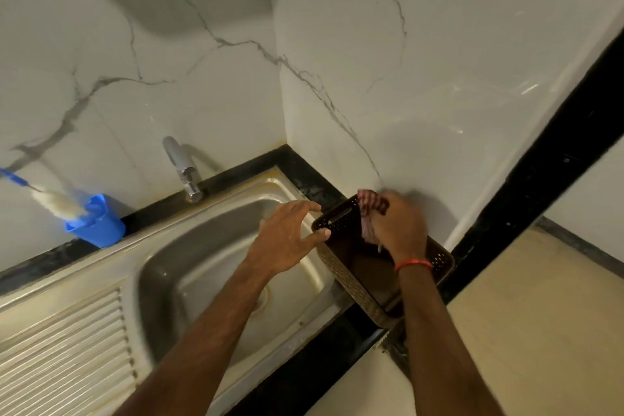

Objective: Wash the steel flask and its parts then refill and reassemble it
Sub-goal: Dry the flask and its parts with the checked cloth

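No steel flask or flask part shows in the head view. My right hand [395, 224] grips a red-and-white striped cloth [369, 204] above the far end of a dark brown perforated basket [341, 267] standing to the right of the sink. My left hand [287, 236] hovers over the sink's right side with fingers spread, its fingertips at the basket's near-left rim; whether they touch it is unclear. The basket's inside looks dark and what lies in it cannot be made out.
A steel sink [189, 257] with a ribbed drainboard [60, 348] fills the lower left. A chrome tap [184, 169] stands behind it. A blue holder [98, 223] with a blue-handled bottle brush [57, 203] sits at the back left. Marble walls close the corner.
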Available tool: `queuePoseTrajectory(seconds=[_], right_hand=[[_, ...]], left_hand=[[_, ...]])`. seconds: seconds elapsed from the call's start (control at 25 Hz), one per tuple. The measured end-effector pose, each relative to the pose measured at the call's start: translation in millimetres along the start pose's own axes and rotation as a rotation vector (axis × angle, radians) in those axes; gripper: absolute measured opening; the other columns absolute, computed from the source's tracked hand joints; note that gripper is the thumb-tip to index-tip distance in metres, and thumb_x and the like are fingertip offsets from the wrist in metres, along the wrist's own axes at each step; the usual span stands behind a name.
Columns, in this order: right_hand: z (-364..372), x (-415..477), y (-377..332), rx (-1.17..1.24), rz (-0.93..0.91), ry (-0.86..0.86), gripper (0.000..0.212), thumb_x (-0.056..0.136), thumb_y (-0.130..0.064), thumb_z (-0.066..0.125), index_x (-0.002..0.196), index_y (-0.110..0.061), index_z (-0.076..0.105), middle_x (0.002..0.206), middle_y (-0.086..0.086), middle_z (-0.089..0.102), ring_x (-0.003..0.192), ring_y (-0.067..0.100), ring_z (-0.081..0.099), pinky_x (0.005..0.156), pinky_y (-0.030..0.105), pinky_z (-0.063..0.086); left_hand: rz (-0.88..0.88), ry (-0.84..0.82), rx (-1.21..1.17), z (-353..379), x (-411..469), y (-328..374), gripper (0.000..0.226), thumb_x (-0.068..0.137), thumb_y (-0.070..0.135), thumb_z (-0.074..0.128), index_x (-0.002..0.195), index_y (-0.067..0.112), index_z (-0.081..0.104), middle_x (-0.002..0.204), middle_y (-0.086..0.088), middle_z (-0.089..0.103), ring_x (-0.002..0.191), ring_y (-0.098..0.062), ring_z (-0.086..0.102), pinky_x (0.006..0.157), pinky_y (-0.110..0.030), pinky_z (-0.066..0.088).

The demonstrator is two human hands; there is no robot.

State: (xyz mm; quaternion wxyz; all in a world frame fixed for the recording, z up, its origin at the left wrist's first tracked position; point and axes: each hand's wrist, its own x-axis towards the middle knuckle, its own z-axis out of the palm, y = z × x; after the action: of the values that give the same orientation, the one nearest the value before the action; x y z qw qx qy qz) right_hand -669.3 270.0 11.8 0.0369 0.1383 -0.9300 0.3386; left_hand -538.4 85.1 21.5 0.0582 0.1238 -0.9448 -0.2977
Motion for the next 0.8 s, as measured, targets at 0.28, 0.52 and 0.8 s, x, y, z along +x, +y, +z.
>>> queuePoseTrajectory(seconds=[0.28, 0.52, 0.8], right_hand=[[-24, -3, -114, 1.213, 0.001, -0.325, 0.027, 0.097, -0.013, 0.050, 0.120, -0.021, 0.063, 0.119, 0.003, 0.068, 0.112, 0.025, 0.064, 0.085, 0.037, 0.057], [38, -46, -169, 1.578, 0.176, -0.933, 0.057, 0.093, -0.038, 0.058, 0.141, -0.008, 0.052, 0.136, 0.021, 0.060, 0.128, 0.037, 0.056, 0.108, 0.051, 0.044], [105, -101, -229, 1.361, 0.264, -1.020, 0.044, 0.086, -0.015, 0.069, 0.128, -0.008, 0.060, 0.120, 0.019, 0.070, 0.106, 0.033, 0.070, 0.085, 0.047, 0.058]], left_hand=[[-0.168, 0.311, -0.701, -51, -23, 7, 0.056, 0.091, 0.057, 0.060, 0.140, 0.031, 0.051, 0.132, 0.010, 0.062, 0.119, -0.006, 0.061, 0.096, -0.029, 0.052], [-0.244, 0.545, -0.652, -88, -59, -27, 0.052, 0.088, 0.047, 0.072, 0.133, 0.029, 0.053, 0.121, 0.014, 0.065, 0.100, 0.007, 0.064, 0.078, -0.015, 0.055], [-0.436, 0.714, -0.449, -110, -136, -86, 0.037, 0.089, 0.042, 0.074, 0.121, 0.030, 0.062, 0.111, 0.015, 0.069, 0.099, 0.002, 0.065, 0.087, -0.023, 0.056]])
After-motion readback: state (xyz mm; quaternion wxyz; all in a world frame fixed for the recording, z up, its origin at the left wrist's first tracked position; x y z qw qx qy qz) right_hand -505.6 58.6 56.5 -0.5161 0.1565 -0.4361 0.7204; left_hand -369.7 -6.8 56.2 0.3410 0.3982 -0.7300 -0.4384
